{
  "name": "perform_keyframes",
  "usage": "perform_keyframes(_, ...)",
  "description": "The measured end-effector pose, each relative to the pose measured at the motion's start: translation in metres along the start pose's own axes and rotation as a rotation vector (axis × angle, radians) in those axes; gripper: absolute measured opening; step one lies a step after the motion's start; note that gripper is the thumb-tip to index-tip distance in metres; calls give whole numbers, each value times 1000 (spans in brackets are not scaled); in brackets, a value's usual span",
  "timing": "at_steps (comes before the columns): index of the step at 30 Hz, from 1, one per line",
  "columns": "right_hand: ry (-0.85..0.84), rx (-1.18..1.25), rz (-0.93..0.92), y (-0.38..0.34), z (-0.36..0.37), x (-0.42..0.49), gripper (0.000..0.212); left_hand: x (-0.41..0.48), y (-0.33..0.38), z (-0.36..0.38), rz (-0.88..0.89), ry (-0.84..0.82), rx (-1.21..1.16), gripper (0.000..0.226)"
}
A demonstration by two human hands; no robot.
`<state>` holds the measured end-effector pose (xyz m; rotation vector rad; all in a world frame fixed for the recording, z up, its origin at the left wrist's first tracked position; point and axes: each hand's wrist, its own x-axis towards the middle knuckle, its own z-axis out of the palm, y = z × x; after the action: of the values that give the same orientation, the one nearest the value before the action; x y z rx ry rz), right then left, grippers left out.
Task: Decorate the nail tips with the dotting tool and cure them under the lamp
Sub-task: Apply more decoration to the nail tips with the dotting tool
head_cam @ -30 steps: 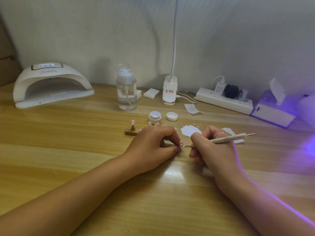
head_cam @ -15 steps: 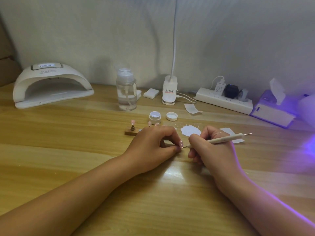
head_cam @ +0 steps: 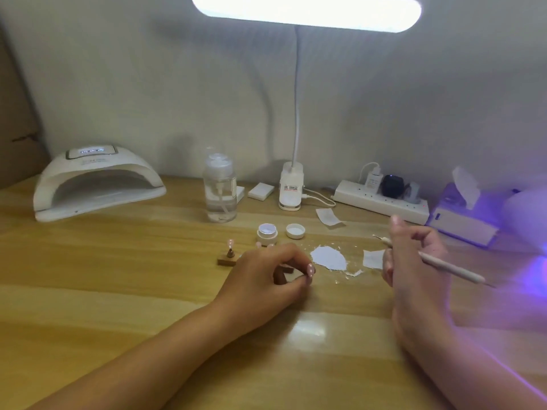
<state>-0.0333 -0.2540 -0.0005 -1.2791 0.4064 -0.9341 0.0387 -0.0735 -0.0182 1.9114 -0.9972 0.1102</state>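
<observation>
gripping a slim white metal-tipped dotting tool (head_cam: 450,267), right hand (head_cam: 414,261); left hand (head_cam: 263,276) pinches a wooden stand (head_cam: 288,269).

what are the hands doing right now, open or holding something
Left hand: closed, pinching the nail tip.
Right hand: closed, holding the dotting tool.

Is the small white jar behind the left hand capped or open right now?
Open. The small white jar stands uncapped with its white contents showing, and its lid lies just to its right.
</observation>
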Motion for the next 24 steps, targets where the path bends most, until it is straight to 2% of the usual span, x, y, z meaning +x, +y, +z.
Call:
perform_keyframes(7, -27, -148, 77, 12, -12, 8, 31, 21, 8, -48, -109, 214, -214, 10)
perform_keyframes(10, -75, -232, 57, 16, -11, 8, 30, 27, -3, -80, -190, 163, -165, 7)
perform_keyframes(15, -135, -290, 19, 20, -10, 7, 31, 24, -25, -94, -281, -47, -56, 11)
perform_keyframes(18, -150, -294, 11, 21, -9, 8, 31, 25, -35, -90, -307, -27, 69, 13)
perform_keyframes(24, -186, -314, -4, 21, -9, 7, 32, 22, -44, -83, -296, -15, 147, 21)
